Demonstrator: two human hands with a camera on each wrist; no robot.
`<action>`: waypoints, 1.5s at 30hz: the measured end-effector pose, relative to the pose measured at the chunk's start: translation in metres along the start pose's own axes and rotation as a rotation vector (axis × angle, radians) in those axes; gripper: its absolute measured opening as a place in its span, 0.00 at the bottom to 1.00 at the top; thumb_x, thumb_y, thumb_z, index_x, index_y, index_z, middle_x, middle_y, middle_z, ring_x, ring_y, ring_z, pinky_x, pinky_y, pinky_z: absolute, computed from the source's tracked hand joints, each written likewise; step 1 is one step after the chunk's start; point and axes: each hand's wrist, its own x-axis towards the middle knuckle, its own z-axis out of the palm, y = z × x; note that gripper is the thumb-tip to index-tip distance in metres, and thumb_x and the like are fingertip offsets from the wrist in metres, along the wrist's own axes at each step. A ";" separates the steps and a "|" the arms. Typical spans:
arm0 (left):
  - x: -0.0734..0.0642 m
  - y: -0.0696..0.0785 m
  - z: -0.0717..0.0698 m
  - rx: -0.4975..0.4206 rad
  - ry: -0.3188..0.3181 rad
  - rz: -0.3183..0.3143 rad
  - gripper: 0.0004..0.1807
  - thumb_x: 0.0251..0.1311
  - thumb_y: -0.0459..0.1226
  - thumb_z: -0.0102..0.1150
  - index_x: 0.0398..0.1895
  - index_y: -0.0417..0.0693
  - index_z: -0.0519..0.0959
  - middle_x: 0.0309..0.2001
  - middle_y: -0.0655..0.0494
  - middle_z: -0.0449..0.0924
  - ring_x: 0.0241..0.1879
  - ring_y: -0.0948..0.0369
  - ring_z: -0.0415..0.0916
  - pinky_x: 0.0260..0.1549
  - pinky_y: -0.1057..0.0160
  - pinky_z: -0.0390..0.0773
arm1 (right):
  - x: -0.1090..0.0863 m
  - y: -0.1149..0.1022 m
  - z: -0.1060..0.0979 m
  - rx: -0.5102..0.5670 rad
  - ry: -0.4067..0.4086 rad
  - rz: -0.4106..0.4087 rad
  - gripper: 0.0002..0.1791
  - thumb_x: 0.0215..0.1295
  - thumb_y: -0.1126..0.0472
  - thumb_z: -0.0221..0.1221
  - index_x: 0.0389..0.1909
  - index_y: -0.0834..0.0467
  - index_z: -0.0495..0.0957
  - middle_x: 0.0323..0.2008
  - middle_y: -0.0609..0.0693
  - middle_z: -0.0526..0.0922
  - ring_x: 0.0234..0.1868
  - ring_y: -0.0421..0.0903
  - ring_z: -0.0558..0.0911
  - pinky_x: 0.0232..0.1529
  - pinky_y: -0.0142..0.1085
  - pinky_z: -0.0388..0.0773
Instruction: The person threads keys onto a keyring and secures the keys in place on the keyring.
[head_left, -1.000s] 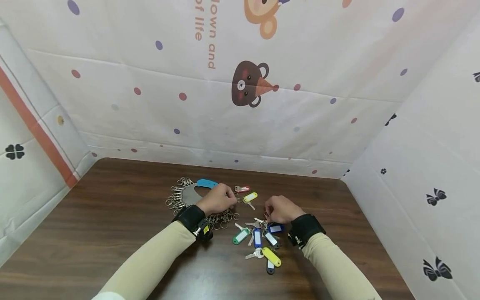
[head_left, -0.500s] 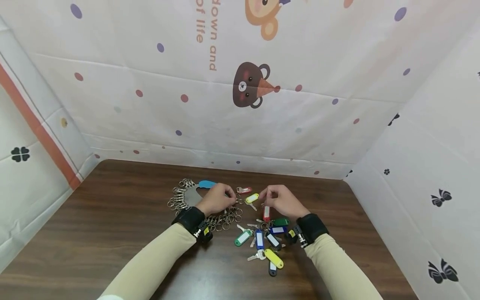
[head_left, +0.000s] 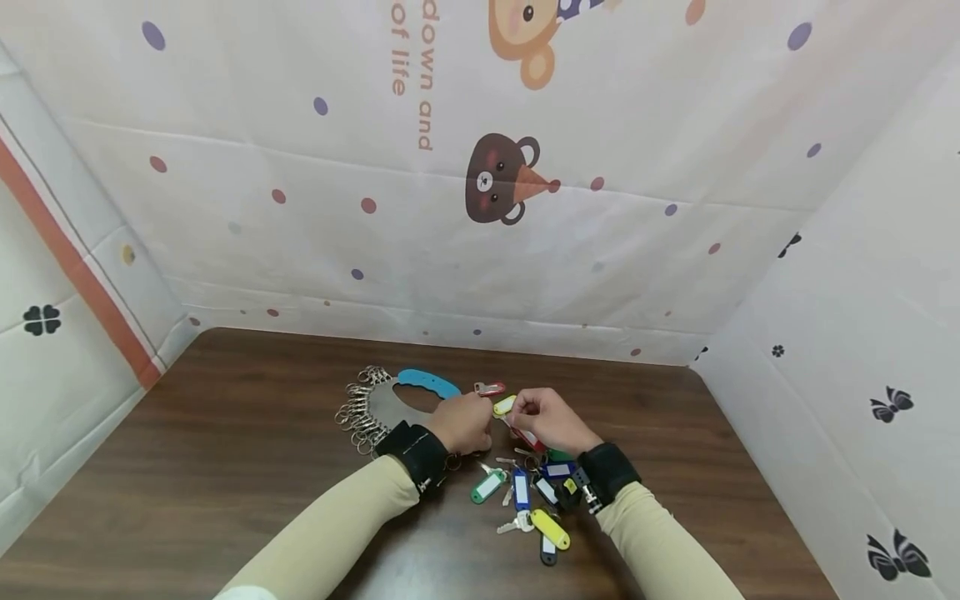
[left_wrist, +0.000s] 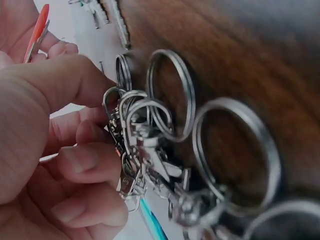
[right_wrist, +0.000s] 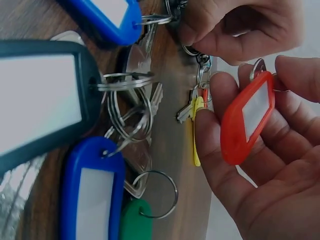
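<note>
Red key tag [right_wrist: 248, 120], white label [right_wrist: 257, 111], held in right hand [head_left: 553, 421]; left hand [head_left: 462, 423] pinches metal clasps [left_wrist: 150, 150]; backdrop [head_left: 420, 250], near twelve o'clock, reads "down and", "of life".

Red tag [right_wrist: 248, 121]: white label, tilted — held in right hand [head_left: 553, 419]
Clips [left_wrist: 154, 161]: silver, ringed, bunched — one pinched by left hand [head_left: 463, 423]
</note>
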 end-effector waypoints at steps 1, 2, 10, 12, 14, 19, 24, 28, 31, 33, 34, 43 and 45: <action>0.001 0.000 0.000 0.004 0.004 -0.002 0.17 0.57 0.35 0.71 0.15 0.53 0.76 0.17 0.63 0.69 0.17 0.65 0.66 0.18 0.67 0.65 | 0.000 0.000 0.000 0.005 -0.002 0.002 0.07 0.76 0.66 0.58 0.36 0.64 0.80 0.34 0.60 0.85 0.35 0.46 0.83 0.38 0.34 0.79; 0.001 0.000 0.001 -0.006 0.005 -0.003 0.17 0.57 0.35 0.71 0.15 0.53 0.74 0.17 0.64 0.68 0.17 0.65 0.66 0.17 0.67 0.65 | -0.001 0.000 0.001 0.008 -0.004 0.001 0.07 0.76 0.66 0.58 0.36 0.65 0.80 0.33 0.61 0.85 0.35 0.47 0.84 0.38 0.34 0.79; -0.005 -0.029 -0.002 -0.607 0.074 -0.010 0.14 0.61 0.28 0.61 0.16 0.40 0.80 0.16 0.61 0.66 0.15 0.64 0.57 0.25 0.67 0.63 | 0.000 0.002 0.003 0.028 -0.001 0.000 0.09 0.76 0.67 0.56 0.40 0.70 0.80 0.36 0.68 0.85 0.35 0.48 0.82 0.37 0.34 0.78; -0.009 -0.038 -0.005 -0.720 0.095 -0.030 0.11 0.63 0.28 0.59 0.24 0.35 0.85 0.22 0.55 0.77 0.19 0.64 0.65 0.31 0.66 0.70 | 0.002 0.002 0.004 0.035 0.006 0.002 0.08 0.75 0.68 0.56 0.41 0.70 0.81 0.37 0.67 0.85 0.34 0.48 0.83 0.37 0.34 0.78; -0.011 -0.044 -0.007 -0.802 0.086 -0.058 0.11 0.66 0.29 0.59 0.30 0.32 0.87 0.29 0.46 0.84 0.24 0.63 0.74 0.35 0.63 0.77 | 0.005 0.002 0.006 0.036 0.010 0.009 0.08 0.75 0.68 0.55 0.42 0.70 0.81 0.36 0.65 0.85 0.34 0.47 0.83 0.37 0.34 0.78; -0.017 -0.051 -0.007 -0.970 0.035 -0.089 0.12 0.71 0.32 0.59 0.39 0.28 0.87 0.41 0.37 0.90 0.35 0.60 0.89 0.40 0.61 0.89 | 0.014 -0.004 0.018 0.024 0.004 0.019 0.08 0.74 0.70 0.55 0.42 0.70 0.81 0.35 0.62 0.86 0.33 0.44 0.83 0.36 0.32 0.79; -0.019 -0.057 -0.003 -1.099 -0.005 -0.072 0.11 0.72 0.31 0.59 0.45 0.29 0.86 0.46 0.40 0.89 0.39 0.61 0.90 0.44 0.62 0.89 | 0.023 -0.011 0.033 -0.004 0.006 -0.019 0.08 0.74 0.69 0.56 0.41 0.68 0.83 0.36 0.62 0.85 0.33 0.43 0.80 0.34 0.30 0.76; -0.019 -0.063 0.000 -1.126 -0.029 -0.040 0.12 0.73 0.31 0.59 0.48 0.30 0.87 0.47 0.38 0.88 0.41 0.61 0.89 0.46 0.62 0.89 | 0.027 -0.014 0.040 0.017 -0.001 -0.037 0.08 0.75 0.69 0.56 0.42 0.68 0.83 0.37 0.64 0.84 0.32 0.44 0.78 0.32 0.30 0.74; -0.020 -0.066 0.000 -1.123 -0.033 -0.008 0.12 0.74 0.31 0.58 0.49 0.29 0.86 0.47 0.37 0.88 0.42 0.60 0.89 0.47 0.61 0.89 | 0.027 -0.015 0.042 -0.004 0.006 -0.049 0.08 0.75 0.69 0.56 0.41 0.67 0.83 0.39 0.62 0.84 0.33 0.42 0.77 0.33 0.30 0.73; -0.020 -0.067 0.000 -1.121 -0.031 -0.002 0.12 0.73 0.30 0.58 0.49 0.29 0.86 0.48 0.37 0.88 0.42 0.60 0.89 0.47 0.61 0.89 | 0.028 -0.015 0.043 -0.024 0.010 -0.058 0.08 0.75 0.69 0.56 0.40 0.66 0.84 0.40 0.61 0.84 0.34 0.41 0.77 0.35 0.30 0.74; -0.020 -0.067 0.000 -1.116 -0.029 0.002 0.12 0.73 0.30 0.58 0.49 0.28 0.86 0.48 0.37 0.88 0.42 0.60 0.89 0.47 0.61 0.89 | 0.028 -0.015 0.043 -0.031 0.017 -0.062 0.08 0.75 0.69 0.56 0.40 0.65 0.84 0.41 0.60 0.84 0.35 0.41 0.77 0.35 0.30 0.74; -0.023 -0.062 0.003 -1.127 0.025 -0.039 0.10 0.67 0.27 0.61 0.46 0.28 0.87 0.47 0.35 0.89 0.39 0.61 0.90 0.43 0.64 0.89 | 0.028 -0.014 0.044 -0.088 0.049 -0.058 0.07 0.74 0.68 0.59 0.38 0.61 0.86 0.34 0.53 0.85 0.32 0.40 0.78 0.32 0.29 0.76; -0.023 -0.061 0.005 -1.139 0.038 -0.047 0.10 0.66 0.26 0.61 0.45 0.28 0.87 0.47 0.35 0.89 0.38 0.61 0.90 0.43 0.63 0.89 | 0.026 -0.014 0.044 -0.086 0.050 -0.057 0.07 0.74 0.68 0.59 0.38 0.62 0.86 0.33 0.53 0.85 0.31 0.41 0.78 0.31 0.29 0.75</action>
